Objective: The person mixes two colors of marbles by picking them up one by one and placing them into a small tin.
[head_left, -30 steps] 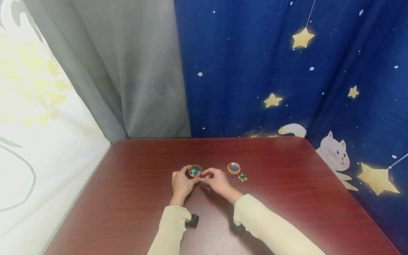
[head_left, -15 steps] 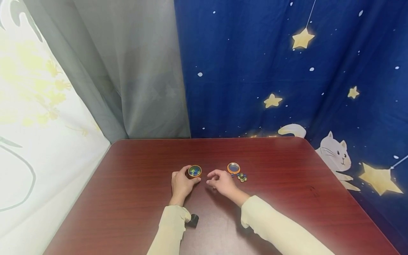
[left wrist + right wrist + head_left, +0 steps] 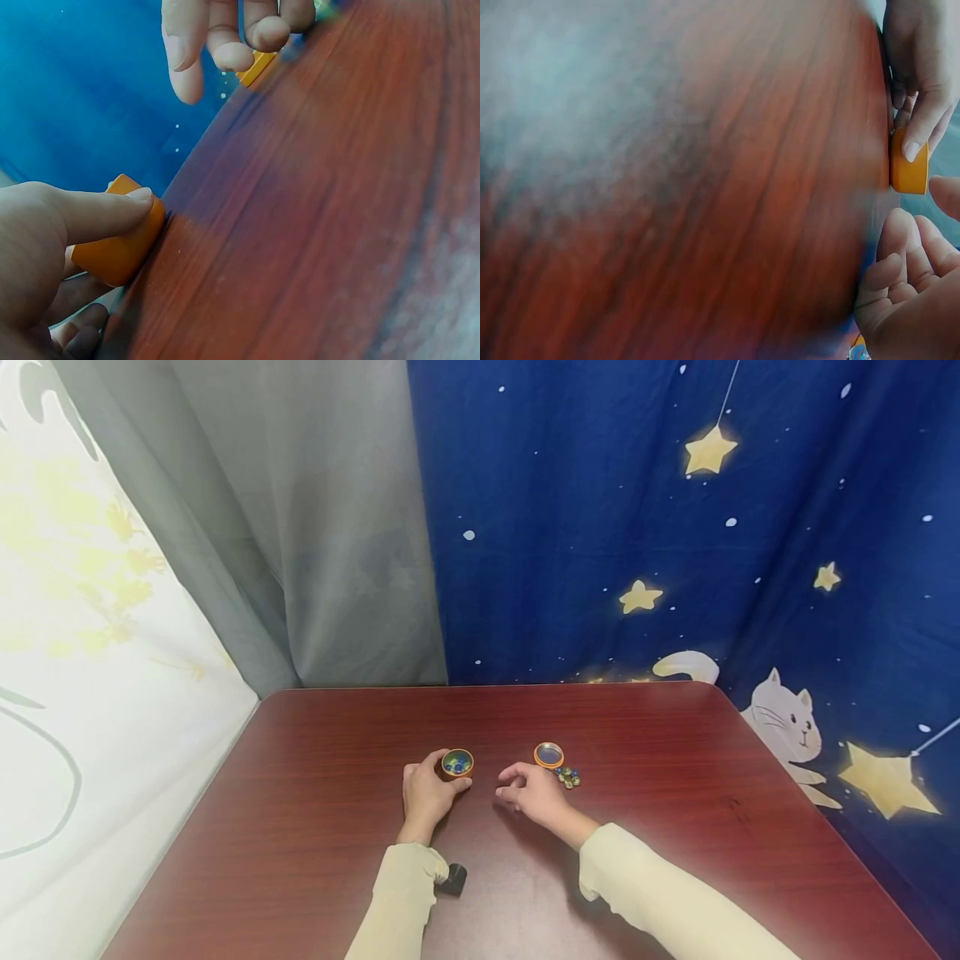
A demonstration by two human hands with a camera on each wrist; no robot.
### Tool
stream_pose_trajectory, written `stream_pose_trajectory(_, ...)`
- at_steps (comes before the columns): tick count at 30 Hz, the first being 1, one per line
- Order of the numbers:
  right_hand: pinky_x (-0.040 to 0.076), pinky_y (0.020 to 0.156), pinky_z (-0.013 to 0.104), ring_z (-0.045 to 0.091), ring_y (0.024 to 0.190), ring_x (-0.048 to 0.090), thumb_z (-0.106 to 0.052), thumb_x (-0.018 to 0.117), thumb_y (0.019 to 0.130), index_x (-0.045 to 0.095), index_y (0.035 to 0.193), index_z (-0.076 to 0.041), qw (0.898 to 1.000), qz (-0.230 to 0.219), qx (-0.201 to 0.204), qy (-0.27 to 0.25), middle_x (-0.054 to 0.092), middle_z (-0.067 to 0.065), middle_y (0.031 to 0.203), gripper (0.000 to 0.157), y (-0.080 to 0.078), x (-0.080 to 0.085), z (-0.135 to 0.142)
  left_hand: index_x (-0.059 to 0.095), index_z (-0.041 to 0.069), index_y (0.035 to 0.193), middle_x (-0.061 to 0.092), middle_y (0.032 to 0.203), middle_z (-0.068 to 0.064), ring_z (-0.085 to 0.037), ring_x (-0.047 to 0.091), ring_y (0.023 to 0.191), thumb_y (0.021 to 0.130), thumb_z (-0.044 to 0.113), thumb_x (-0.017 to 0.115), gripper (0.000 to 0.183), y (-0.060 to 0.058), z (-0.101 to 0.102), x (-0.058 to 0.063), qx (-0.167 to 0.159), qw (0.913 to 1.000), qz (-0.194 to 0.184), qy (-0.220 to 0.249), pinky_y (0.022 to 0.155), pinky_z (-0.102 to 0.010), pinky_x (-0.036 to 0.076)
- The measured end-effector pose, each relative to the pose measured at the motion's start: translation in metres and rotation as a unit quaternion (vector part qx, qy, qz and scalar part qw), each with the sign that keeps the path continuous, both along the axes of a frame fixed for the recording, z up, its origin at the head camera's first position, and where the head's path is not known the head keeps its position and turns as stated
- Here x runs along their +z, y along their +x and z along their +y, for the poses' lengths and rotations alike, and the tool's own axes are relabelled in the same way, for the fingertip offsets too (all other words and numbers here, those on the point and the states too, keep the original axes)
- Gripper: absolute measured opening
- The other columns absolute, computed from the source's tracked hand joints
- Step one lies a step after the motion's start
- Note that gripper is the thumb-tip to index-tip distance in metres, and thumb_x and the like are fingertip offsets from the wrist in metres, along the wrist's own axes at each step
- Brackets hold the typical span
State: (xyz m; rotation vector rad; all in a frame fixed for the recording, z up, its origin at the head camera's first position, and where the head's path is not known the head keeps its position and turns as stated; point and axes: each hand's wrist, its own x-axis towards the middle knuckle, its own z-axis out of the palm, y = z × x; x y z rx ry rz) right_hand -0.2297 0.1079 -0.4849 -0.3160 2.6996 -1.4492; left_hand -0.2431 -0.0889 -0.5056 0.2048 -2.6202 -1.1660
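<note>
My left hand (image 3: 429, 791) grips a small round orange tin (image 3: 120, 255) by its side, thumb at the front. The tin stands upright on the table without its lid, and several blue and yellow-green marbles (image 3: 458, 767) lie inside it. My right hand (image 3: 542, 795) hovers to the right of the tin, fingers loosely bent and apart, holding nothing. Just beyond that hand lies an orange-rimmed round lid (image 3: 549, 766). A small cluster of loose marbles (image 3: 570, 778) sits beside the lid, partly covered by the right hand in the head view.
The reddish-brown wooden table (image 3: 337, 735) reaches back to a grey curtain (image 3: 360, 527) and a blue star-patterned curtain (image 3: 555, 527). A small black object (image 3: 453, 880) shows beside the left cuff.
My right hand has drawn back from the tin's rim and moved right, toward the lid and loose marbles. My left hand keeps its grip on the tin in the same place.
</note>
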Motion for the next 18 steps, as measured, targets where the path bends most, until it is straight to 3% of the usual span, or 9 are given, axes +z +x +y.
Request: stream_pose_trajectory(18,0.046,0.049,0.027,0.010,0.052,0.055,-0.010,0.074,0.083,0.068,0.101,-0.003,1.000,-0.003,-0.014,0.008,0.055,-0.002,0.064,0.021,0.007,-0.003,0.021,0.065,0.010,0.122,0.068,0.102,-0.010,-0.029,0.047,0.106,0.065,0.029,0.092,0.066,-0.003,-0.002,-0.003,-0.004,1.0000,0.002,-0.001,0.087,-0.045,0.041)
